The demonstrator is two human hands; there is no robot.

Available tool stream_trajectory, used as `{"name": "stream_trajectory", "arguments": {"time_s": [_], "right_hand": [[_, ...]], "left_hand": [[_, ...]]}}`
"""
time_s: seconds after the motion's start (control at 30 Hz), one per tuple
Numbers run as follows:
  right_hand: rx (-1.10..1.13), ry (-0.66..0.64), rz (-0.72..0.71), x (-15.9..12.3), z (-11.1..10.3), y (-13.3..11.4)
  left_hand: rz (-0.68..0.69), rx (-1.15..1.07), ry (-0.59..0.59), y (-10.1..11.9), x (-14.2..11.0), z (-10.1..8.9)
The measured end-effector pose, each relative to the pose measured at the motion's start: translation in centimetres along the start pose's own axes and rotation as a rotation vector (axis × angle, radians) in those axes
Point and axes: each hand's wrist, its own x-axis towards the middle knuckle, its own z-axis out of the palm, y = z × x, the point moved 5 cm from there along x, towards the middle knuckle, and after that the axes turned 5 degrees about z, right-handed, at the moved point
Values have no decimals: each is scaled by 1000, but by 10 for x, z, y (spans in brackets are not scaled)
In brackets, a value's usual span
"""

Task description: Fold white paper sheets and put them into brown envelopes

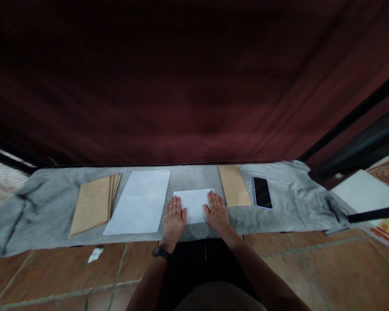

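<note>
A small folded white paper (194,204) lies on the grey cloth (278,216) in front of me. My left hand (174,217) lies flat on the paper's left edge with fingers stretched out. My right hand (216,210) rests flat on its right edge, fingers also extended. Neither hand grips anything. A black watch (161,252) sits on my left wrist.
A larger white sheet (139,201) and a stack of brown envelopes (94,203) lie to the left. One brown envelope (234,185) and a black phone (262,192) lie to the right. A dark red curtain (194,86) hangs behind. A paper scrap (95,254) is on the tiled floor.
</note>
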Motion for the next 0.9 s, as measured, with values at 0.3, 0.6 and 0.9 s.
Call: {"name": "stream_trajectory", "arguments": {"time_s": [0.3, 0.6, 0.9], "right_hand": [[-24, 0, 5, -17, -5, 11], [-4, -4, 19, -15, -12, 10], [133, -121, -189, -40, -18, -48]], "left_hand": [[-61, 17, 34, 6, -21, -15], [153, -16, -107, 65, -38, -8], [183, 20, -116, 58, -43, -4]]}}
